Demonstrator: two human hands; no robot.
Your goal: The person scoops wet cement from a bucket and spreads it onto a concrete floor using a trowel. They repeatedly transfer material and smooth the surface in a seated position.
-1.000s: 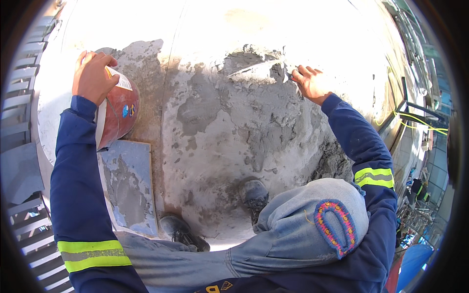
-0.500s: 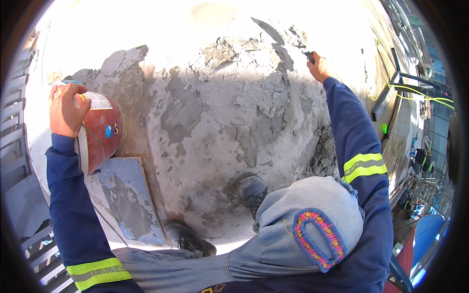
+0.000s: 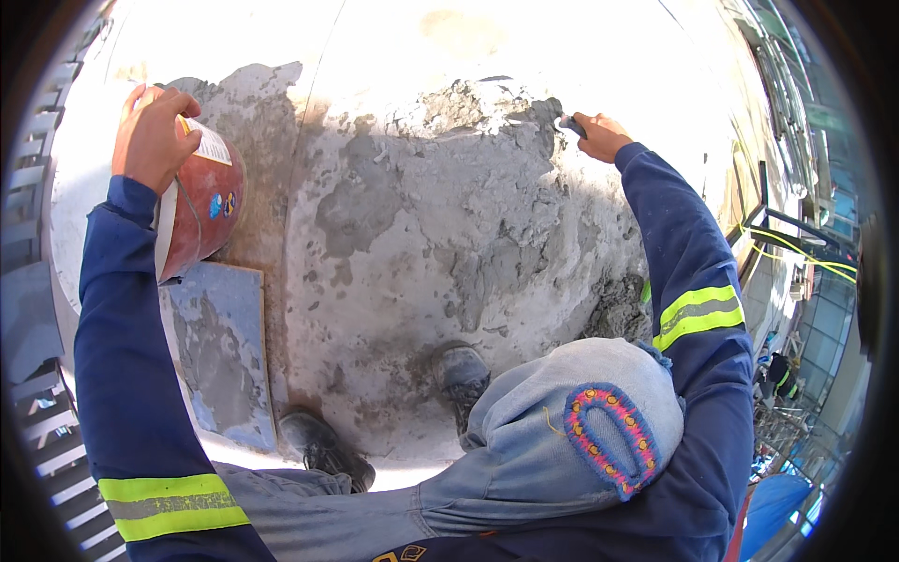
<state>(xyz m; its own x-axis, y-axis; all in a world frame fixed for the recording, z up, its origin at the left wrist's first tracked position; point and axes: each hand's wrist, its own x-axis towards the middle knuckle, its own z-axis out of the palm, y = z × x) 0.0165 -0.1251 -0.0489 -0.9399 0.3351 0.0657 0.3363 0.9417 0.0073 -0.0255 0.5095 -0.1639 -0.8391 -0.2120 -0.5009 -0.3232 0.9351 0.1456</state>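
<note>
Wet grey mortar (image 3: 412, 244) is spread over the ground in front of me, rough and lumpy toward the top. My right hand (image 3: 604, 138) grips the dark handle of a trowel (image 3: 568, 125) at the upper right edge of the mortar. Glare and the angle hide most of its blade. On the left, my left hand (image 3: 154, 136) is closed on the upper rim of a tilted red bucket (image 3: 201, 206). The bucket has a pale label, small round stickers and a thin wire along its side. Its inside is hidden from view.
A blue, mortar-smeared board (image 3: 225, 356) lies below the bucket. My dark boots (image 3: 461, 370) stand at the mortar's near edge. Slatted railing (image 3: 80, 506) runs along the left. Yellow cords (image 3: 796, 248) and a dark metal frame are at right, with a distant person (image 3: 782, 375) beyond.
My right hand has brought the trowel left and slightly down, against the mortar. My left hand and the bucket sit higher and further right in view. The whole view has shifted slightly.
</note>
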